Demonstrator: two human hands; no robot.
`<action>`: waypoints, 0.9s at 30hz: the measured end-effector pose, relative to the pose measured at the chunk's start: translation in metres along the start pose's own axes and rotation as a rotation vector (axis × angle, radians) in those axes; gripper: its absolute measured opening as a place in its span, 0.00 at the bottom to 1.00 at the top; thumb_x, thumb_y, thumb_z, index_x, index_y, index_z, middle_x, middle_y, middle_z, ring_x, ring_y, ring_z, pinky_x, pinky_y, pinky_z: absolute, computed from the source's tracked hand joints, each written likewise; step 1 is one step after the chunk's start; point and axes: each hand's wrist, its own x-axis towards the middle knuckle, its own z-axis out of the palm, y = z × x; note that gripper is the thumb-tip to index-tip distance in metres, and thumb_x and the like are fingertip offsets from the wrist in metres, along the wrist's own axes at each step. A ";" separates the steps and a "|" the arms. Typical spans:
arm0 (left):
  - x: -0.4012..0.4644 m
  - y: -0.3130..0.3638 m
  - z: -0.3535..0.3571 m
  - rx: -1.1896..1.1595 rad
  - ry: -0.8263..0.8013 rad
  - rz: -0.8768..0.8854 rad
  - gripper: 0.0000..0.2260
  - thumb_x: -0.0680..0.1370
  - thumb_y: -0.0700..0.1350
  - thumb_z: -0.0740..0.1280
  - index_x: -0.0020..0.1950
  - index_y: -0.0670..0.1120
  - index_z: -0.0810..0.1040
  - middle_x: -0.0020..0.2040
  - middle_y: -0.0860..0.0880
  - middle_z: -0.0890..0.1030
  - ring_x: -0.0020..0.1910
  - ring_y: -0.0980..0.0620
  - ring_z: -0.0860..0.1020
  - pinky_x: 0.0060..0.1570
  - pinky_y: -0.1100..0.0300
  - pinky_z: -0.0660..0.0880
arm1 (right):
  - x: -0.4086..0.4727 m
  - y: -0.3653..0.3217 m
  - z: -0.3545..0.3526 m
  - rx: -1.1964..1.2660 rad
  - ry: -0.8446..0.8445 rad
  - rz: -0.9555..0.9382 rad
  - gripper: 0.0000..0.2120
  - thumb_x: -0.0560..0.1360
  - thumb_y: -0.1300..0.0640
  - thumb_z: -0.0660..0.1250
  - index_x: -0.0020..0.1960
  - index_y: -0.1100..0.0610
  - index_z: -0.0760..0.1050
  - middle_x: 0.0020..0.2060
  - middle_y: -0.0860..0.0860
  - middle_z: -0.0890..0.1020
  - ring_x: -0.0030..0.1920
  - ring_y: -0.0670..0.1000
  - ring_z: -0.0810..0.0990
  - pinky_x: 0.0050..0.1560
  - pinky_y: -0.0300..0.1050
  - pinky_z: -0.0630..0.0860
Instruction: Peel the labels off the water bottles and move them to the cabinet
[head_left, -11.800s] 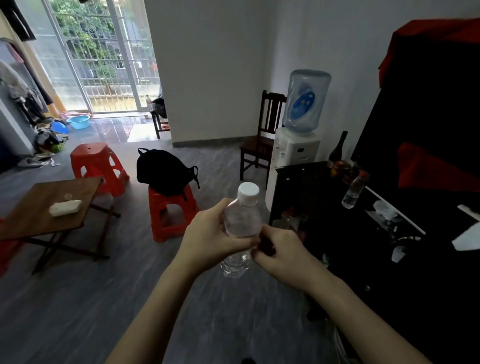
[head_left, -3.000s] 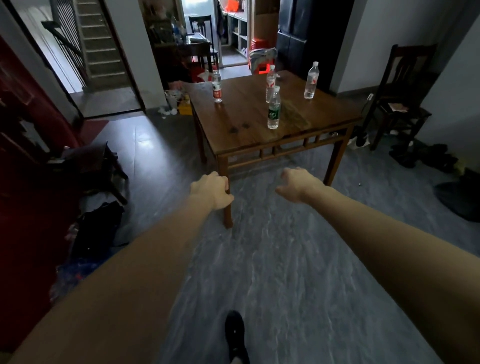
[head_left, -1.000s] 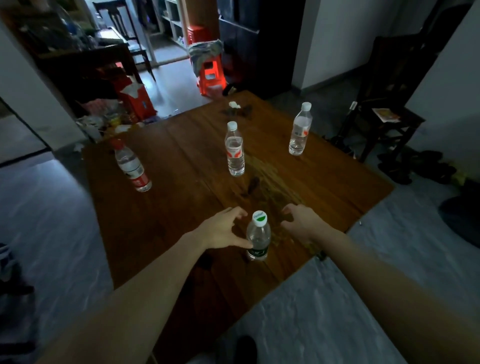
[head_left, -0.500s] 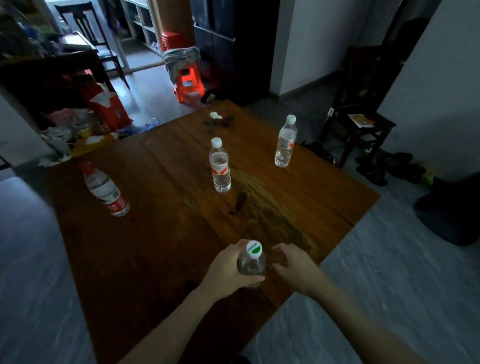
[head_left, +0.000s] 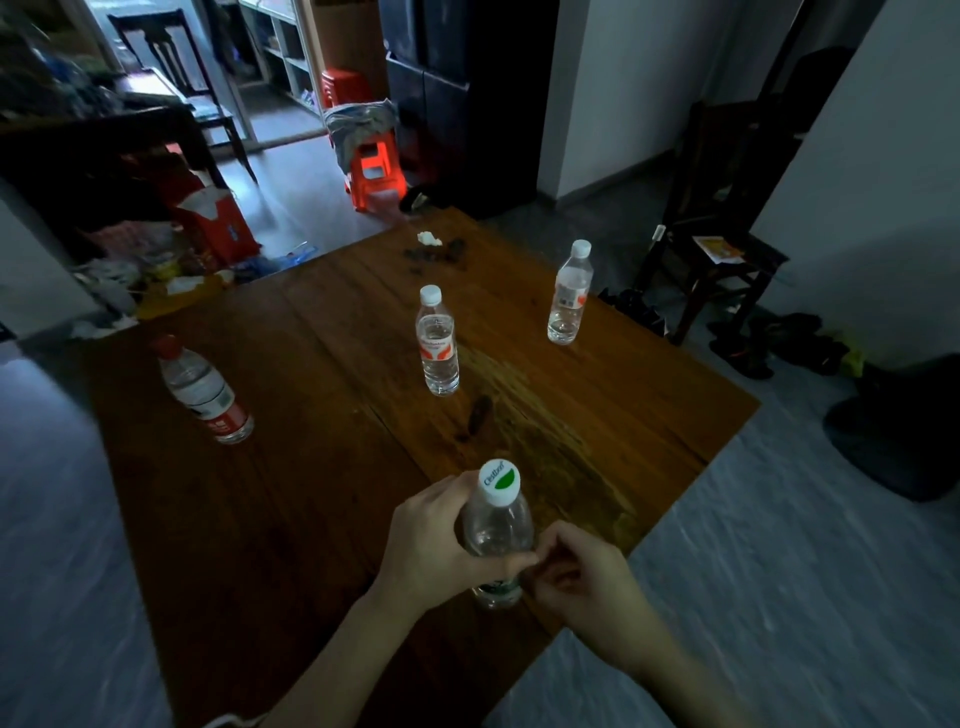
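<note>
Lifted clear of the worktop (head_left: 322, 499) since half a second ago, the green-capped bottle (head_left: 497, 525) is now held upright over the near corner. It is gripped around its middle by the left hand (head_left: 434, 545), fingers wrapped round the clear body. At the bottle's right side the right hand (head_left: 582, 577) is brought in, fingers curled, thumb and fingertips pinched at the label (head_left: 496, 587) edge (only a sliver of green is seen below the left hand). Whether the label has been caught cannot be told. Three more bottles are left standing on the worktop: a red-capped bottle (head_left: 205, 389) at the left, a middle bottle (head_left: 437, 340) with an orange label, and a far bottle (head_left: 570, 293) towards the right edge.
</note>
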 end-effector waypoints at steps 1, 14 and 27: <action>0.002 0.004 -0.003 -0.010 0.009 0.008 0.29 0.64 0.72 0.74 0.53 0.53 0.79 0.47 0.59 0.84 0.47 0.62 0.82 0.44 0.63 0.81 | 0.000 -0.003 -0.001 0.019 0.018 -0.029 0.09 0.70 0.65 0.74 0.46 0.56 0.77 0.44 0.49 0.82 0.45 0.49 0.82 0.46 0.50 0.80; 0.026 0.019 -0.018 0.008 -0.001 0.041 0.29 0.64 0.69 0.76 0.56 0.53 0.79 0.49 0.59 0.83 0.50 0.61 0.82 0.46 0.58 0.82 | 0.014 -0.021 -0.020 0.012 -0.048 -0.127 0.07 0.75 0.62 0.72 0.49 0.56 0.75 0.46 0.48 0.82 0.47 0.48 0.82 0.47 0.49 0.82; 0.078 0.095 0.062 -0.072 -0.246 0.266 0.31 0.66 0.69 0.74 0.57 0.48 0.80 0.51 0.57 0.84 0.49 0.61 0.82 0.47 0.61 0.81 | -0.052 0.013 -0.100 -0.038 0.236 0.000 0.06 0.77 0.56 0.72 0.48 0.53 0.75 0.44 0.45 0.82 0.46 0.42 0.82 0.44 0.35 0.78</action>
